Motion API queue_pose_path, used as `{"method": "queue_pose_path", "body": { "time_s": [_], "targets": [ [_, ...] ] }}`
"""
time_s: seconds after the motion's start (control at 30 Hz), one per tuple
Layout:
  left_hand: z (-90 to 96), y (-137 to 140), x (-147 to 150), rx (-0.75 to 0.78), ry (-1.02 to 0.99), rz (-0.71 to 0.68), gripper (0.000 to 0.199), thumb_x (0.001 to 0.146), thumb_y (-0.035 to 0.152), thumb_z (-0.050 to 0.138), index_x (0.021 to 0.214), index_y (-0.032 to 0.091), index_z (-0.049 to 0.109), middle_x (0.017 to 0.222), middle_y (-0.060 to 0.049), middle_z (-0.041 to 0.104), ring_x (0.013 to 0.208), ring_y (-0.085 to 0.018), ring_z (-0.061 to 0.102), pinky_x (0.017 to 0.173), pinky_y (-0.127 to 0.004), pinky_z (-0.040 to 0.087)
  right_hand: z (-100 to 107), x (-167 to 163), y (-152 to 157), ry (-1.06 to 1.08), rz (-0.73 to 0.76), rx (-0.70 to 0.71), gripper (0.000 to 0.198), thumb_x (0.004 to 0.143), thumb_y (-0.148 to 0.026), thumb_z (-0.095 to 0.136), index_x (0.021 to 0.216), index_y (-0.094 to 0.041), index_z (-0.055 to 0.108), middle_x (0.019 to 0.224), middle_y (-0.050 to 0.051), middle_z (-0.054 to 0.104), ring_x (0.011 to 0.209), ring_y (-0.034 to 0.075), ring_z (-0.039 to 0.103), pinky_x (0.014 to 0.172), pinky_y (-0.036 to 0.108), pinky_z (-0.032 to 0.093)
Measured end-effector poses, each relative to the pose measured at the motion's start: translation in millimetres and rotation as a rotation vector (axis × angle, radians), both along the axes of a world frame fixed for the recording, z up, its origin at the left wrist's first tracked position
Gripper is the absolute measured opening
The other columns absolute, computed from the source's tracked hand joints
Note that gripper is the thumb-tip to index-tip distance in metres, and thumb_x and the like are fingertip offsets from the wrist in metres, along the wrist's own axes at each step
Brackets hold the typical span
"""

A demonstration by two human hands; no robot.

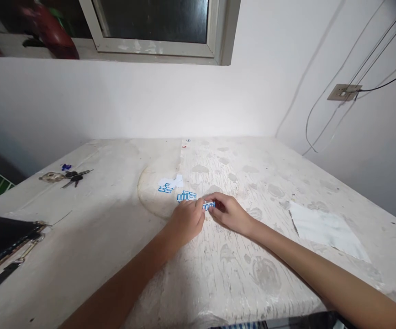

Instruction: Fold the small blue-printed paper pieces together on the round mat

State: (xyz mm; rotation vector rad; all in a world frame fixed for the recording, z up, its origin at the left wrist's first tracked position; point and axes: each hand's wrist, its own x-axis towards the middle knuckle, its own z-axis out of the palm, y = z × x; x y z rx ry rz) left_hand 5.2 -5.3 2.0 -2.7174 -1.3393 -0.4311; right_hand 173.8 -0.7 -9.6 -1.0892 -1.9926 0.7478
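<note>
Hands meet near the middle of the surface [115, 237]. Left hand [186, 221] is curled, knuckles up, fingertips pressed to one end of a small strip [209, 205]. Right hand [229, 212] is curled likewise and pinches the other end between thumb and fingers. Both hands are thus closed on the same strip, held low, at or just above the surface; contact with the surface cannot be told.

Strip: small, flat, white with blue block marks in a row. Marks too small to read. Only the middle part shows between the fingers.

Just beyond the left hand lies a second piece [186, 196] of the same white-and-blue pattern, flat on the surface. Farther out, a third piece [165, 188], beside a plain white scrap [174, 182]. All three sit inside a faint round stain.

Surface is white, worn, blotched. White sheet [324, 228] lies to the right, well apart from the hands. Keys [68, 175] lie far left, with a small blue bit [66, 167] just behind them. Black bag [2, 237] with a strap sits at the left edge. Window [156, 27] above the wall; socket [343, 92] with cables on the right wall.
</note>
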Motion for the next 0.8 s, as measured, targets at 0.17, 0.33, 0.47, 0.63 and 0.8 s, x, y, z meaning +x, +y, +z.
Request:
{"method": "queue_pose_path", "body": {
  "time_s": [0.17,0.33,0.47,0.63,0.8],
  "targets": [
    [-0.7,-1,1,0.015,0.04,0.0,0.022,0.088,0.018,0.027,0.084,0.015,0.048,0.068,-0.005,0.055,0.066,-0.017,0.052,0.062,-0.031,0.039,4,1,-2,-0.006,0.022,-0.036,0.026,0.08,-0.018,0.044,0.102,-0.02,0.058,0.073,0.001,0.057,0.058,0.011,0.047,0.055,0.025,0.04],
    [-1.5,-1,3,0.037,0.109,0.009,0.025,0.088,0.014,0.025,0.081,0.015,0.049,0.072,-0.007,0.057,0.069,-0.018,0.053,0.064,-0.031,0.039,10,4,1,0.102,0.006,-0.06,0.026,0.08,-0.029,0.05,0.104,-0.021,0.056,0.085,0.003,0.057,0.058,0.009,0.045,0.052,0.023,0.04],
    [-3.7,-1,3,0.055,0.086,0.019,0.026,0.089,0.015,0.024,0.082,0.015,0.049,0.07,-0.006,0.057,0.068,-0.018,0.053,0.065,-0.032,0.04,18,0,22,0.048,-0.021,-0.047,0.023,0.083,-0.027,0.044,0.097,-0.018,0.059,0.084,0.005,0.059,0.064,0.012,0.052,0.056,0.025,0.043],
    [-9.1,-4,3,0.073,0.08,0.015,0.022,0.086,0.012,0.029,0.086,0.014,0.051,0.073,-0.008,0.058,0.071,-0.022,0.054,0.067,-0.036,0.041,43,-36,58,-0.412,0.107,-0.019,0.027,0.074,-0.032,0.057,0.092,-0.013,0.062,0.087,0.009,0.063,0.076,0.018,0.058,0.064,0.028,0.043],
    [-10.0,-9,3,0.078,0.067,0.002,0.019,0.083,0.009,0.033,0.08,0.014,0.051,0.073,-0.008,0.058,0.073,-0.021,0.055,0.071,-0.036,0.042,58,-79,69,-0.778,0.116,-0.09,0.013,0.062,-0.024,0.064,0.069,-0.013,0.063,0.071,0.011,0.065,0.063,0.023,0.06,0.048,0.027,0.038]
  ]
}}
